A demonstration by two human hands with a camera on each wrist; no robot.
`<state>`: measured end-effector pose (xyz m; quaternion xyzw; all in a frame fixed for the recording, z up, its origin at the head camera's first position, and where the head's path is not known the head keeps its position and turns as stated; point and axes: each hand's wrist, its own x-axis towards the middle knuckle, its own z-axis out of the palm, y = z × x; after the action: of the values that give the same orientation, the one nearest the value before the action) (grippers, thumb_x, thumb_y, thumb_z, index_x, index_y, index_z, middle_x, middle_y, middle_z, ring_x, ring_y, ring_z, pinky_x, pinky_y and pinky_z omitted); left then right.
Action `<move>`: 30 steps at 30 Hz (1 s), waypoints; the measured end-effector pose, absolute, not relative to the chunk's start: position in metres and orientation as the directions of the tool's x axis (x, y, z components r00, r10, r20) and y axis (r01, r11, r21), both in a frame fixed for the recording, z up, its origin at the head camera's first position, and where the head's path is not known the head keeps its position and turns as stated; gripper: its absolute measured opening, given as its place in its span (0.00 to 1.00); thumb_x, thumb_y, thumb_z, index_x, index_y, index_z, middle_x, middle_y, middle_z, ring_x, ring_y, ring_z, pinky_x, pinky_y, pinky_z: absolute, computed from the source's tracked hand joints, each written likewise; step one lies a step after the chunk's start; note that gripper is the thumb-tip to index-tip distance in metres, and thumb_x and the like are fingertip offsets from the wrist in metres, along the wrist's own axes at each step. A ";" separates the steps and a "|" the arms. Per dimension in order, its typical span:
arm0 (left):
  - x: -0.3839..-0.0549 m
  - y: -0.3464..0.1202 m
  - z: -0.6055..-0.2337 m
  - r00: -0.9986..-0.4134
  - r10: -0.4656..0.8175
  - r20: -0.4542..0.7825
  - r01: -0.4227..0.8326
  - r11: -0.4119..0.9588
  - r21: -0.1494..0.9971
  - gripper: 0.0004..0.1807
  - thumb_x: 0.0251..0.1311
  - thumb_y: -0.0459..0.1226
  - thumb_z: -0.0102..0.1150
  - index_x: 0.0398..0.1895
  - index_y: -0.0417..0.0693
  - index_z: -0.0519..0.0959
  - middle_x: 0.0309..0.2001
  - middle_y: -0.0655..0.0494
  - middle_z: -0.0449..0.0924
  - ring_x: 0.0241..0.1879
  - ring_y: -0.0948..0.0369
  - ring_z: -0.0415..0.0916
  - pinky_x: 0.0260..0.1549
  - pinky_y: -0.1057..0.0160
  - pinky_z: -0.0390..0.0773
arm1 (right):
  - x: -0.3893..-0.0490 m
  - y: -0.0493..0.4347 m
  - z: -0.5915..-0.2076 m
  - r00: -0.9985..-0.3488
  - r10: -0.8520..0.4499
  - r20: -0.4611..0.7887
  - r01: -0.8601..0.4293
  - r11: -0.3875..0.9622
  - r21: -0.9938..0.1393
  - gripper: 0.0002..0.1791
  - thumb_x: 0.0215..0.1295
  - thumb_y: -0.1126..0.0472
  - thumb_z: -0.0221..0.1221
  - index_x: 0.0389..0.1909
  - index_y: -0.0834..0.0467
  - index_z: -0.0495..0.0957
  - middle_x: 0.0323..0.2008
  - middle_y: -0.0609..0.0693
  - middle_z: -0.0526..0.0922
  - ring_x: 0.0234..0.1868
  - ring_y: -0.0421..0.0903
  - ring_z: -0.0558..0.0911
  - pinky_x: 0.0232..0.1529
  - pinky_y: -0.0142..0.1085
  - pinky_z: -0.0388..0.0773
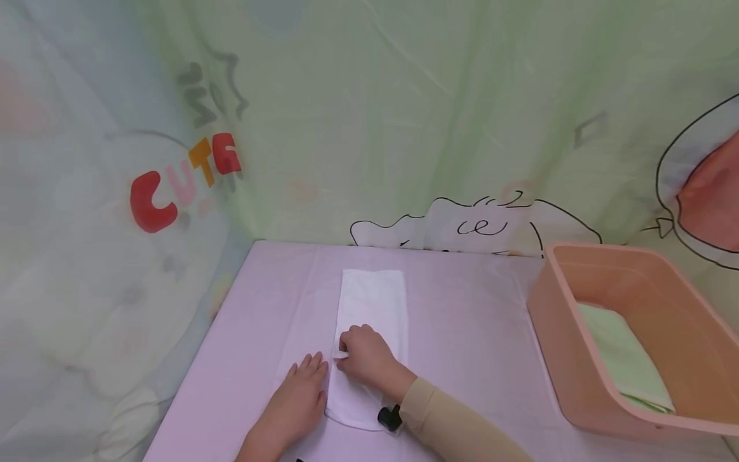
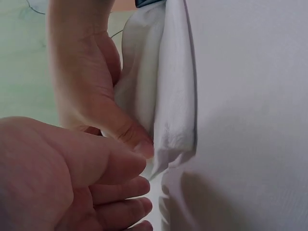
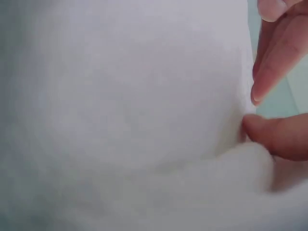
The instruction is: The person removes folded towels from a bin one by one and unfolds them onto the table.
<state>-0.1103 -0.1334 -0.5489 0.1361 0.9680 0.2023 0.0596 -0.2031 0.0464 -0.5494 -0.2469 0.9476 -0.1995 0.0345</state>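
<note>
A white towel (image 1: 374,298), folded into a long strip, lies on the pink-covered table. My right hand (image 1: 367,359) is over its middle, pinching a bit of the towel's left edge between thumb and fingers. In the left wrist view the towel's layered edge (image 2: 175,96) stands up by the right thumb (image 2: 139,144). Just left of the towel, my left hand (image 1: 300,391) rests on the table with its fingers extended, the fingertips close to the towel's edge. The right wrist view shows the raised white cloth (image 3: 144,96) filling most of the picture.
An orange plastic bin (image 1: 554,346) stands on the right side of the table, with a folded light green cloth (image 1: 620,350) inside. A printed curtain (image 1: 404,115) hangs behind and along the left. A small black device (image 1: 389,418) sits at the right wrist.
</note>
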 end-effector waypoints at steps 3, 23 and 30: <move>-0.111 -0.130 -0.552 -0.951 0.304 -0.051 0.259 0.877 0.404 0.28 0.72 0.36 0.62 0.71 0.32 0.76 0.77 0.34 0.71 0.80 0.37 0.65 0.76 0.30 0.65 | -0.204 0.051 -0.551 -0.885 -0.462 0.054 -0.438 0.790 -0.429 0.10 0.63 0.57 0.74 0.27 0.49 0.82 0.26 0.41 0.77 0.30 0.40 0.72 0.34 0.33 0.72; -0.139 -0.113 -0.559 -0.904 0.426 -0.024 0.390 0.849 0.356 0.42 0.72 0.50 0.67 0.80 0.37 0.67 0.84 0.41 0.61 0.84 0.42 0.59 0.80 0.37 0.63 | -0.208 0.106 -0.531 -0.964 -0.174 0.203 -0.266 0.704 -0.659 0.05 0.72 0.59 0.68 0.36 0.49 0.81 0.31 0.45 0.88 0.30 0.41 0.78 0.37 0.37 0.77; -0.145 -0.102 -0.556 -0.882 0.466 -0.068 0.412 0.834 0.368 0.45 0.70 0.54 0.68 0.81 0.38 0.66 0.85 0.42 0.60 0.85 0.43 0.57 0.81 0.37 0.60 | -0.204 0.130 -0.525 -0.986 -0.038 0.164 -0.144 0.699 -0.701 0.05 0.72 0.55 0.68 0.38 0.48 0.82 0.34 0.47 0.88 0.33 0.46 0.79 0.40 0.40 0.76</move>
<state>-0.1447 -0.1024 -0.5563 0.2298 0.9544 0.1742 0.0775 -0.2039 0.1304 -0.5255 -0.0496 0.9191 -0.3849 -0.0685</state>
